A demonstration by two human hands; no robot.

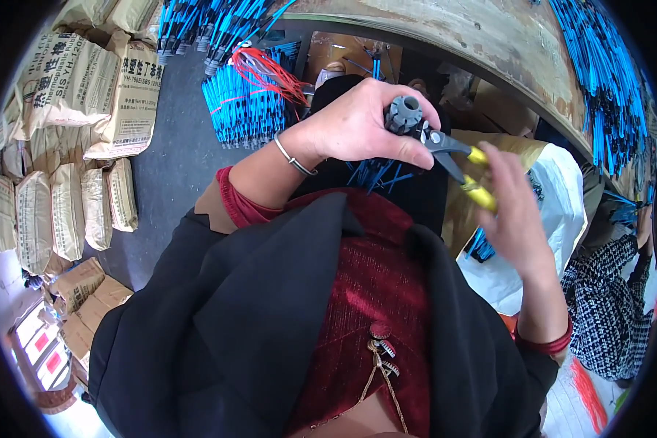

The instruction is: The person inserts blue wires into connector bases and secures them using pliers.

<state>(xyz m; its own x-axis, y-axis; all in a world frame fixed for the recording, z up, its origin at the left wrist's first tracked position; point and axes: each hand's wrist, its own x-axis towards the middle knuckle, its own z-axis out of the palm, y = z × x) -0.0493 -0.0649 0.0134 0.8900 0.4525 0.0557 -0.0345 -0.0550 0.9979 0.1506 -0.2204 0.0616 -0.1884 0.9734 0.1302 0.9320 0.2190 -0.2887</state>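
Observation:
My left hand (pixel 354 124) is closed round a dark grey, ribbed, hollow cylindrical plastic part (pixel 403 115), its open end facing up. In my right hand (pixel 515 215), slightly blurred, is a pair of pliers (pixel 452 157) with yellow grips; the handles are spread apart. The plier jaws meet the lower right side of the grey part, close to my left fingertips. What exactly the jaws touch cannot be made out. Below my left hand, over my dark-clad lap, several blue rods with black fittings (pixel 376 174) show; whether they join the grey part is hidden.
A bound stack of blue rods (pixel 244 106) with red and white ties lies ahead left. More rods hang off the worktable (pixel 445 29) at both sides. Brown paper sacks (pixel 128 102) are piled at left. A white sack (pixel 562 219) stands right, near a person in a patterned garment (pixel 609 306).

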